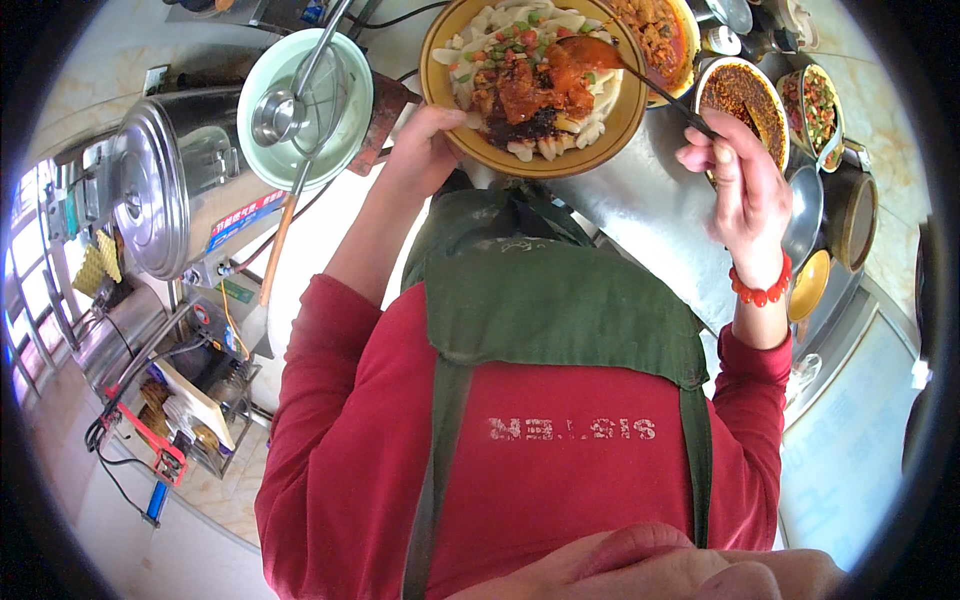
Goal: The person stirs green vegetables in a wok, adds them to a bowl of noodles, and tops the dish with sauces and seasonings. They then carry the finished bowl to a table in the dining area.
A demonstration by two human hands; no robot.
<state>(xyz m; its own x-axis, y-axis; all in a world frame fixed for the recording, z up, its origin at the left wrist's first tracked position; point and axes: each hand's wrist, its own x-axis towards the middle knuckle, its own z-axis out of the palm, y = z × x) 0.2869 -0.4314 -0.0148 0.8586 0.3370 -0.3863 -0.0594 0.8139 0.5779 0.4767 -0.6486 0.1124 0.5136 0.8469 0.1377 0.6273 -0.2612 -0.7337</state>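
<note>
My left hand [429, 146] grips the rim of a brown-yellow bowl [636, 97], thumb on top. In the bowl lies a heap of pale noodles [480, 37], topped with diced red and green vegetables [517, 37], a reddish-brown stew [525, 88] and dark sauce [517, 133]. With its fingers pinched on the dark handle, my right hand [739, 180] holds a ladle [589, 54]. The ladle's bowl is over the stew, coated in red oil; whether it touches the food I cannot tell.
At the right stand a bowl of red stew [660, 45], a bowl of chili oil [742, 97] and a bowl of diced vegetables [814, 112]. A pale green basin [251, 139] with a strainer [330, 97] and a small metal ladle [276, 116] sits left, beside a lidded steel pot [146, 187].
</note>
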